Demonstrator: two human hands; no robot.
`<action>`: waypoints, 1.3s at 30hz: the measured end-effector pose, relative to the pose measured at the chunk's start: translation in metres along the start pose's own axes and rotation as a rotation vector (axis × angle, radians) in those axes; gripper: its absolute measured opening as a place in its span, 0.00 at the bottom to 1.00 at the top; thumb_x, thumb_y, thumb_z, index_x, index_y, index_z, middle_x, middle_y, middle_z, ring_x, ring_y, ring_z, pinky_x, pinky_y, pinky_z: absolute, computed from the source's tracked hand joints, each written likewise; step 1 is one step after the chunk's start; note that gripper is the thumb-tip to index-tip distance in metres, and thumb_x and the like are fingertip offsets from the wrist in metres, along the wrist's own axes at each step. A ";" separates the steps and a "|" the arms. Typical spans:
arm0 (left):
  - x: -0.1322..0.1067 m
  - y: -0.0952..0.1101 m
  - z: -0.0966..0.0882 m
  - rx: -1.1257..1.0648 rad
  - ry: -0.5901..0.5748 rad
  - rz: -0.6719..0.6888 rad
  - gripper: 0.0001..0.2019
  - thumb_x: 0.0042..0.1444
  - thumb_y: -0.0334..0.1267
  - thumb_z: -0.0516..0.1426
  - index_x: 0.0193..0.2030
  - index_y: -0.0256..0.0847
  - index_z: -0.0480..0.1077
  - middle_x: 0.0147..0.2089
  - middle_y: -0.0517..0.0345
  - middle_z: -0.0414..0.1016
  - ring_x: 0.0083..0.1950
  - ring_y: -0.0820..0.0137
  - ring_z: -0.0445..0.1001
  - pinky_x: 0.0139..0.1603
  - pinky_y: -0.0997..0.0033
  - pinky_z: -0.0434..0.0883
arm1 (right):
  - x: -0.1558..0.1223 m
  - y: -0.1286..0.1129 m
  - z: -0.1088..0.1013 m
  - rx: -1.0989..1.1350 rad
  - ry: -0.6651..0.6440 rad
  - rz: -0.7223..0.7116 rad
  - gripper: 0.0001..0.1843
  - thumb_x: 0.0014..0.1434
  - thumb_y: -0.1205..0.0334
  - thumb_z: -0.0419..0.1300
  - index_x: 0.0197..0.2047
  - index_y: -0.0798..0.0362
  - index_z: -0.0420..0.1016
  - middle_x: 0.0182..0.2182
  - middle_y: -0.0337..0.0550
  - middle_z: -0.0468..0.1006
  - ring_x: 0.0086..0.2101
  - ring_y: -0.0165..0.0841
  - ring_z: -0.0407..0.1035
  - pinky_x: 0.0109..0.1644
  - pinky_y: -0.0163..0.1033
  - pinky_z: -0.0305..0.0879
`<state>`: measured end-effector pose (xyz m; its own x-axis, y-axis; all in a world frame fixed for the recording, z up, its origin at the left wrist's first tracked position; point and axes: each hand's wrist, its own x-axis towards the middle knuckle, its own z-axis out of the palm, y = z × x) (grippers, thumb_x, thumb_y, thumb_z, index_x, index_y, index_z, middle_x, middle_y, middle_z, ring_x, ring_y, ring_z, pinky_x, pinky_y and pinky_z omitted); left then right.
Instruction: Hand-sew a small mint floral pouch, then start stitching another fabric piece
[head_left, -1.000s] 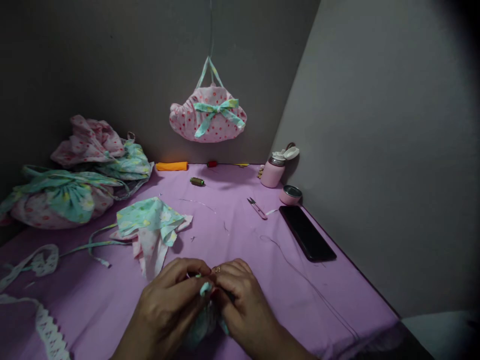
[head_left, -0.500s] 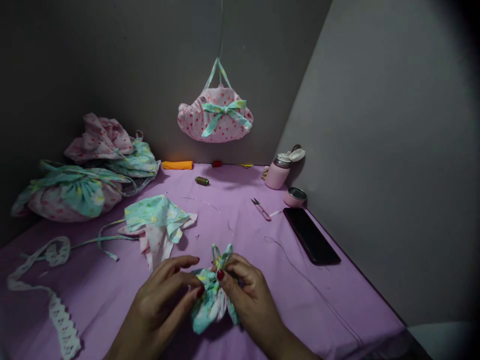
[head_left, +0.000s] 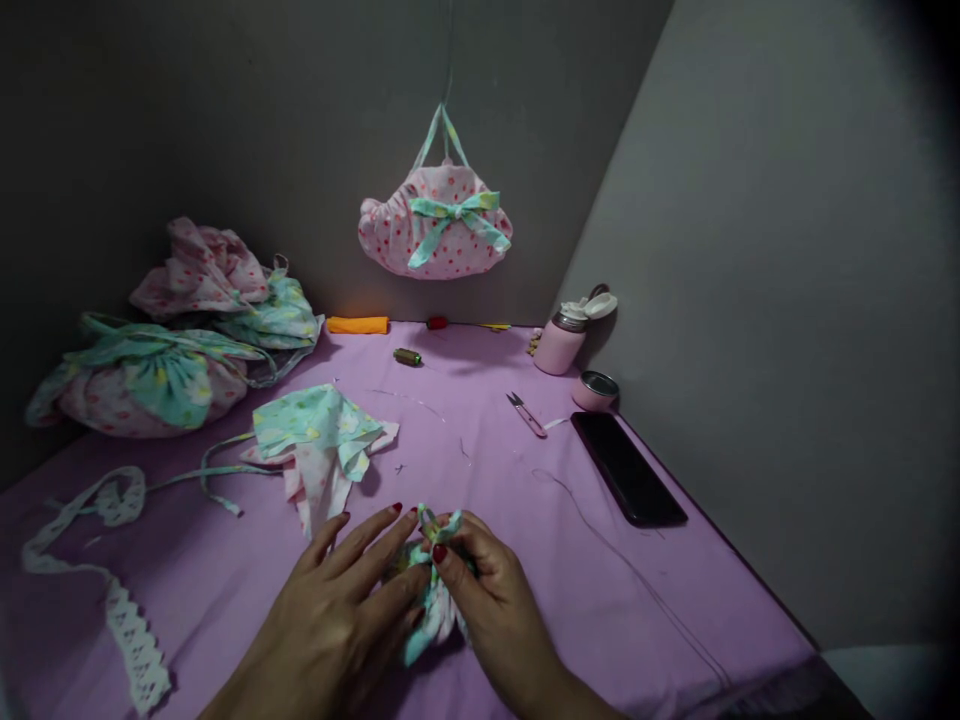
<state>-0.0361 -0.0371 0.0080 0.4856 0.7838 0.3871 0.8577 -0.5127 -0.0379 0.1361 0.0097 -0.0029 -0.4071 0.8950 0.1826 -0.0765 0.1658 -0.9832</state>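
Note:
Low in the middle is a small gathered fabric piece (head_left: 441, 608), mint floral and pale pink, with a little mint loop at its top. My right hand (head_left: 491, 590) pinches it just below the loop, thumb against the fingers. Across its left side lies my left hand (head_left: 349, 595), fingers stretched out and touching the cloth; its thumb is mostly hidden. Beyond my left hand lies a loose mint and pink cloth (head_left: 319, 430) with thin cords. A long thread (head_left: 637, 580) runs over the tablecloth to my right.
Thread snips (head_left: 527, 415), a black phone (head_left: 628, 470) and a pink bottle (head_left: 559, 345) with its cap (head_left: 595, 391) lie right. Lace trim (head_left: 135, 640) and a heap of fabric pouches (head_left: 161, 375) occupy the left. A dotted pouch (head_left: 442, 235) hangs behind; a thread spool (head_left: 407, 357) lies below it.
My left hand has moved right over the fabric piece and its fingers have straightened. The loop has tilted and now partly shows between the hands. My right hand keeps its pinch.

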 end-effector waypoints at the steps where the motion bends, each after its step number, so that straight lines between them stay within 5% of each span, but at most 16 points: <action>1: 0.002 0.001 -0.003 0.015 -0.036 0.006 0.18 0.57 0.31 0.53 0.54 0.50 0.67 0.57 0.55 0.71 0.58 0.57 0.66 0.59 0.51 0.54 | 0.000 -0.001 0.001 -0.010 0.001 -0.010 0.08 0.62 0.67 0.53 0.35 0.50 0.73 0.32 0.39 0.68 0.36 0.32 0.65 0.41 0.38 0.62; 6: 0.013 0.002 -0.009 -0.040 -0.137 0.065 0.22 0.51 0.27 0.53 0.53 0.46 0.66 0.61 0.52 0.66 0.65 0.55 0.55 0.65 0.45 0.31 | -0.002 -0.004 0.005 -0.119 -0.054 -0.059 0.09 0.61 0.70 0.53 0.32 0.52 0.72 0.32 0.39 0.67 0.35 0.31 0.64 0.39 0.36 0.60; 14: 0.016 0.000 -0.014 -0.309 -0.331 -0.017 0.17 0.57 0.29 0.50 0.50 0.49 0.69 0.61 0.51 0.66 0.67 0.52 0.53 0.60 0.31 0.50 | -0.005 0.003 0.004 -0.249 -0.091 -0.052 0.11 0.59 0.75 0.54 0.33 0.51 0.73 0.35 0.40 0.68 0.38 0.32 0.65 0.42 0.36 0.60; 18: 0.006 -0.005 -0.014 -0.460 -0.239 -0.111 0.16 0.60 0.32 0.49 0.52 0.47 0.69 0.66 0.47 0.58 0.67 0.52 0.52 0.57 0.40 0.63 | -0.003 0.003 0.001 -0.218 -0.072 -0.058 0.12 0.61 0.74 0.53 0.37 0.49 0.73 0.35 0.39 0.69 0.39 0.32 0.65 0.42 0.36 0.61; 22: 0.001 -0.009 -0.005 -0.571 -0.142 -0.205 0.11 0.60 0.32 0.51 0.43 0.46 0.73 0.56 0.49 0.72 0.58 0.59 0.69 0.52 0.54 0.71 | -0.002 0.002 0.001 -0.182 -0.080 -0.063 0.13 0.61 0.74 0.53 0.40 0.47 0.74 0.37 0.39 0.70 0.40 0.32 0.66 0.44 0.37 0.61; 27: 0.003 -0.014 0.004 -0.398 -0.092 -0.059 0.14 0.56 0.28 0.55 0.43 0.52 0.73 0.47 0.59 0.79 0.56 0.58 0.70 0.58 0.45 0.62 | -0.004 0.004 0.003 -0.182 -0.073 -0.059 0.12 0.61 0.73 0.53 0.39 0.47 0.74 0.38 0.40 0.70 0.41 0.31 0.66 0.45 0.37 0.62; 32: 0.007 -0.006 -0.008 -0.341 -0.260 -0.080 0.12 0.56 0.38 0.57 0.48 0.51 0.70 0.61 0.54 0.66 0.66 0.48 0.55 0.59 0.29 0.49 | -0.005 0.005 0.006 -0.197 -0.069 -0.063 0.12 0.61 0.73 0.53 0.38 0.48 0.74 0.37 0.40 0.69 0.40 0.32 0.65 0.43 0.37 0.62; 36: 0.004 0.004 -0.007 -0.602 -0.253 -0.185 0.15 0.56 0.35 0.55 0.51 0.49 0.68 0.61 0.51 0.67 0.63 0.53 0.60 0.61 0.40 0.57 | -0.005 0.001 0.006 -0.148 -0.066 -0.071 0.12 0.61 0.71 0.53 0.38 0.48 0.75 0.36 0.41 0.69 0.39 0.32 0.65 0.43 0.38 0.63; 39: -0.001 0.010 0.005 -0.908 -0.096 -0.371 0.24 0.55 0.39 0.58 0.58 0.52 0.59 0.65 0.50 0.60 0.64 0.54 0.59 0.59 0.50 0.63 | -0.003 -0.003 0.004 -0.013 0.014 -0.022 0.08 0.62 0.65 0.53 0.38 0.47 0.74 0.35 0.40 0.68 0.37 0.32 0.66 0.42 0.38 0.64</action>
<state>-0.0277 -0.0412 0.0024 0.2581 0.9539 0.1530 0.5227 -0.2711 0.8083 0.1337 0.0043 -0.0007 -0.3922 0.8970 0.2038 -0.0736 0.1902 -0.9790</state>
